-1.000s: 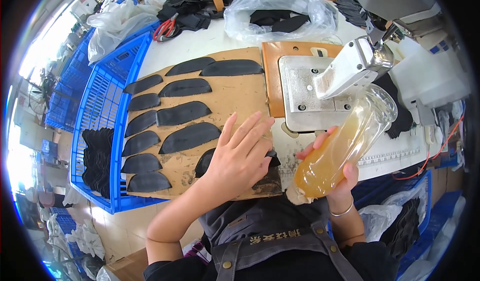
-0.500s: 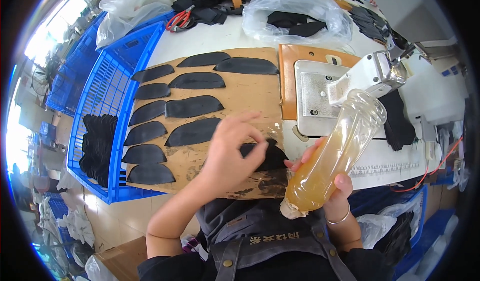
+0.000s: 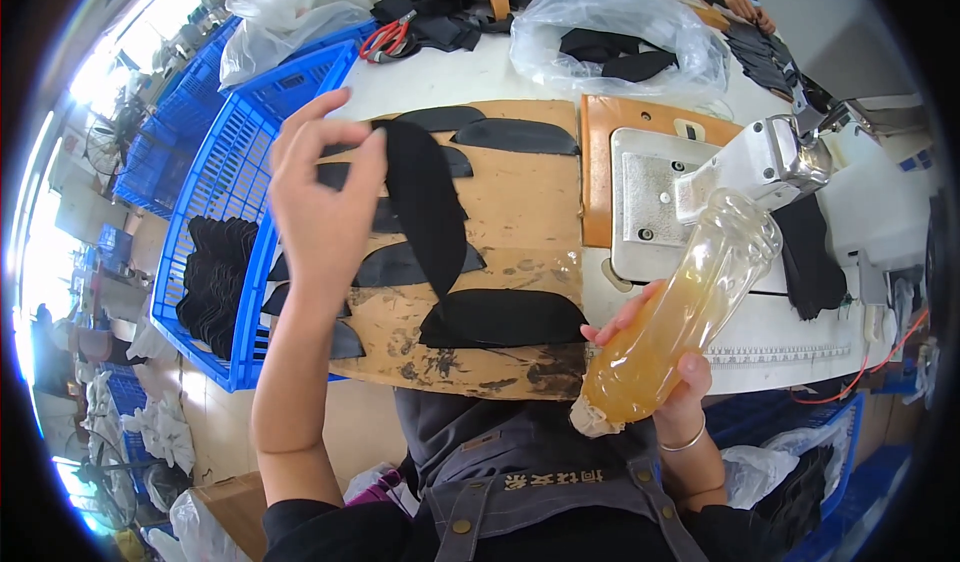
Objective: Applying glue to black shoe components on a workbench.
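Note:
My left hand (image 3: 325, 177) is raised over the left part of a brown cardboard sheet (image 3: 525, 202). Its thumb and fingertips pinch one end of a black curved fabric piece (image 3: 428, 212), which hangs tilted across the pieces behind it. In my right hand (image 3: 685, 387) is a clear bottle (image 3: 665, 327) of amber, glue-like liquid, its wrapped tip slanting down toward me. Just left of that tip, more black fabric (image 3: 505, 319) lies at the sheet's near edge. Several dark half-oval pieces (image 3: 517, 136) lie in rows on the cardboard, some partly hidden by my hand and the held piece.
A blue crate (image 3: 240, 337) with a stack of wavy black pieces (image 3: 215, 277) stands at the left. Right of the cardboard is a white sewing machine (image 3: 745, 167). Red-handled scissors (image 3: 388, 39) and a plastic bag (image 3: 620, 37) lie behind. Another person's hand (image 3: 740, 4) shows far right.
My left hand has moved up and left from the near fabric, carrying one black piece now clearly lifted. My right hand keeps holding the bottle in nearly the same pose. The view has shifted slightly.

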`<state>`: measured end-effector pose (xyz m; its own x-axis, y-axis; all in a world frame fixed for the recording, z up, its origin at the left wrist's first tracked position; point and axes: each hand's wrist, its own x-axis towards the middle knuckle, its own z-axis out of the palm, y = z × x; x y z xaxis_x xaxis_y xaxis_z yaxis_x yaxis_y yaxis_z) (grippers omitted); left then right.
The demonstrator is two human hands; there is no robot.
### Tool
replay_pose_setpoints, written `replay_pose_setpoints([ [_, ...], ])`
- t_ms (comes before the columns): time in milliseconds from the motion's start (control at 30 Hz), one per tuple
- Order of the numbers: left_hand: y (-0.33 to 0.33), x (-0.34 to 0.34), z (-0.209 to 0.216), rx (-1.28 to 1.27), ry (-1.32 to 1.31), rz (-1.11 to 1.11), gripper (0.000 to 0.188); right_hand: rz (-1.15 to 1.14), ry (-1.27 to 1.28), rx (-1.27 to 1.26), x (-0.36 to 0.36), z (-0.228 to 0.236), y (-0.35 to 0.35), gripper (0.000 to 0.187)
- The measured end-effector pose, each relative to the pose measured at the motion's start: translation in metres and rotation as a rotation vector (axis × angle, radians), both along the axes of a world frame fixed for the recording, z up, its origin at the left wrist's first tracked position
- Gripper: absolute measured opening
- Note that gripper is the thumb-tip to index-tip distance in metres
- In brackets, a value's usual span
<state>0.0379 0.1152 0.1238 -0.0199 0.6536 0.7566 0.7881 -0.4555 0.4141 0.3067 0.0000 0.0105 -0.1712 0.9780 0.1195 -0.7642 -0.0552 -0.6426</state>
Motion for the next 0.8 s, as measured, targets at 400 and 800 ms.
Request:
replay_pose_setpoints([
  [400,0.041,-0.046,0.031,0.011,-0.387,-0.020,0.014,0.024,-0.007,-0.003,0.003,0.002,0.002,0.070],
  [800,0.051,0.075,-0.053,-0.036,0.120,-0.154,0.007,-0.007,-0.086,-0.056,0.000,0.007,0.000,0.070],
])
